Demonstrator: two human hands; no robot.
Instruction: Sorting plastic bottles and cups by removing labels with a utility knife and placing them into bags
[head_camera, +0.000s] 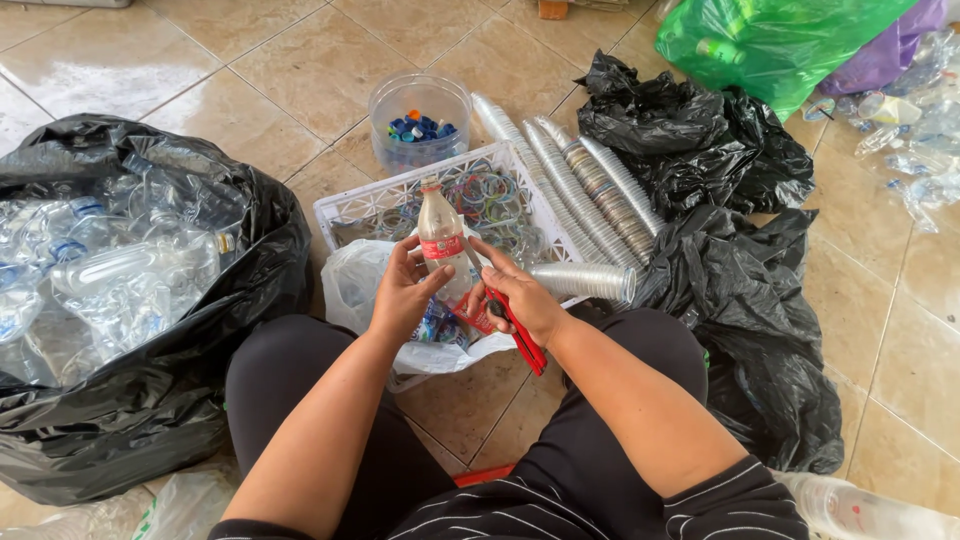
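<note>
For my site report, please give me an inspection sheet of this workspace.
Surface: beige tiled floor, partly wet-looking.
Job's things: clear plastic bottle with red label; red-handled cutter.
Clutter: white basket of plastic rings; tub of bottle caps; stacked clear cups; black bag of empty bottles; green bag.
Grippers: left hand holds the bottle; right hand holds the cutter against it.
Cables: nothing seen.
Surroundings: loose black bags.

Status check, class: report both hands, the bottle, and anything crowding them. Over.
Left hand grips clear bottle. Right hand holds red cutter at its label. White basket close behind.
</note>
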